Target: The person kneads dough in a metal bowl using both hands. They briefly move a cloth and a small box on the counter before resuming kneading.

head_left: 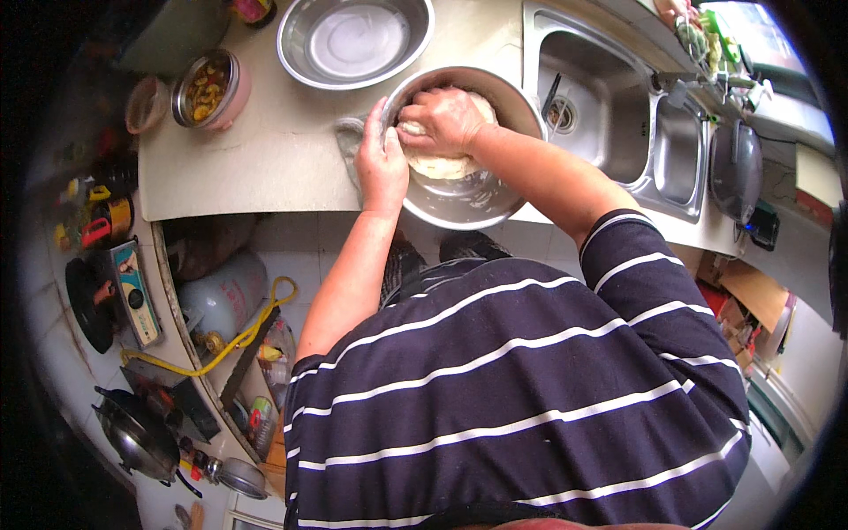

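A deep stainless steel bowl (521,110) stands at the counter's front edge, with pale dough (439,168) inside. My right hand (444,119) reaches into it from the right, fingers curled and pressed into the dough; the fingertips are partly buried. At the bowl's left side, my left hand (382,168) grips the rim, thumb toward the inside. Some whitish smears show on the bowl's inner wall. A grey cloth (348,146) lies beside the bowl, just left of my left hand.
A wide metal basin (353,40) sits behind the bowl. Farther left stands a pink container (234,97) holding food. On the right is a double steel sink (609,115). Below left are a gas cylinder (221,296), a yellow hose (252,331), a stove (134,291) and a wok (137,433).
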